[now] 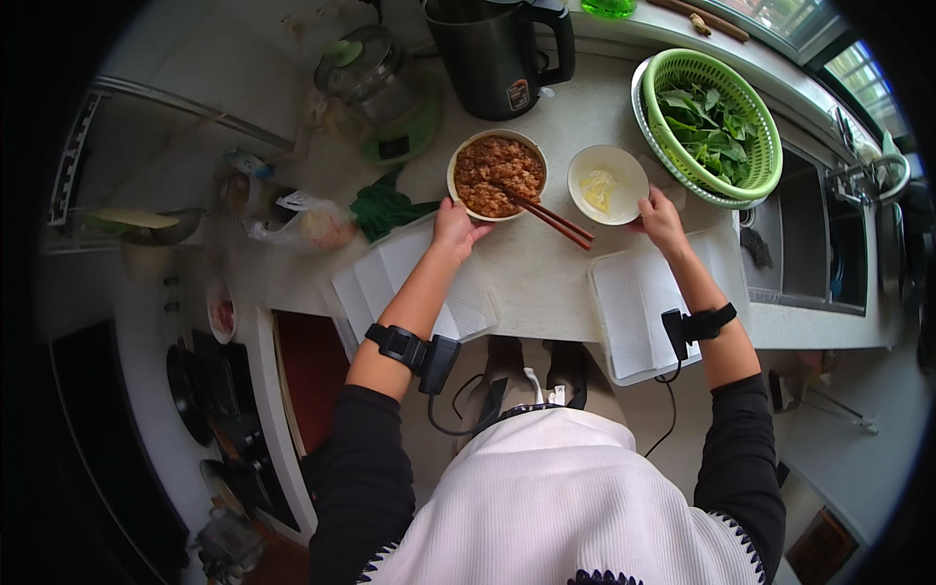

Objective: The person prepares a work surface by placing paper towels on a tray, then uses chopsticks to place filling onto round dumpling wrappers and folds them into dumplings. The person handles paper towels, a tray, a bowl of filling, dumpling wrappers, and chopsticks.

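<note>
A white bowl of minced meat (488,167) stands on the pale counter, and a pair of reddish-brown chopsticks (559,223) leans out of it over its right rim. My left hand (455,228) holds this bowl by its lower left rim. To its right, my right hand (660,217) grips the right rim of a smaller white bowl (638,164), which has a yellowish, egg-like residue inside. Below the hands lie two trays lined with white paper towel, one at left (409,281) and one at right (632,314), partly covered by my forearms.
A green basket of leafy greens (768,164) stands by the sink (797,227) at right. Behind the bowls are a dark jug (475,66) and a glass pot (373,80). A green cloth (387,208) and a plastic bag (311,223) lie at left.
</note>
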`<state>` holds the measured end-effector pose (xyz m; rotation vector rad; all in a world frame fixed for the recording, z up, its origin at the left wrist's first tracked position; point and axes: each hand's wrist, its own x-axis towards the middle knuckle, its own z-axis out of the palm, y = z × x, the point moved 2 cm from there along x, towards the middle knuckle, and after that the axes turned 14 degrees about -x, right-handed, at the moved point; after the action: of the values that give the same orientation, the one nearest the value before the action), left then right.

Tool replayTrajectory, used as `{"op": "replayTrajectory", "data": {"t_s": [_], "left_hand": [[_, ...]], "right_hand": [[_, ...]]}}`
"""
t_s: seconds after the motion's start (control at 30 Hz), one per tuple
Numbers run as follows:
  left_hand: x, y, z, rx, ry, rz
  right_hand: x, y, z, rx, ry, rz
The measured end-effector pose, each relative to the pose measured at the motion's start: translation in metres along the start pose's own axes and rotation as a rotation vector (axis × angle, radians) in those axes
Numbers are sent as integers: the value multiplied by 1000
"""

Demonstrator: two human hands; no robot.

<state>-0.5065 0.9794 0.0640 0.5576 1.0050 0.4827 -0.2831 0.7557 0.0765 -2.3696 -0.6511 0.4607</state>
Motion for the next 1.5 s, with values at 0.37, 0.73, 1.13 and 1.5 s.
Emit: {"op": "replayTrajectory", "data": {"t_s": [0.37,0.73,1.13,1.5], "left_hand": [[-20,-2,-14,127,-134,-179],[-77,3,-84,1594,-957,739],[-82,10,-107,1673,-882,562],[-9,47,-64,463,-271,281]], "right_hand": [[-56,-117,60,347,48,-284],[-74,-168,-1,181,347,-356],[-27,-105,38,751,196,121],[-31,-185,72,378,95,-143]]}}
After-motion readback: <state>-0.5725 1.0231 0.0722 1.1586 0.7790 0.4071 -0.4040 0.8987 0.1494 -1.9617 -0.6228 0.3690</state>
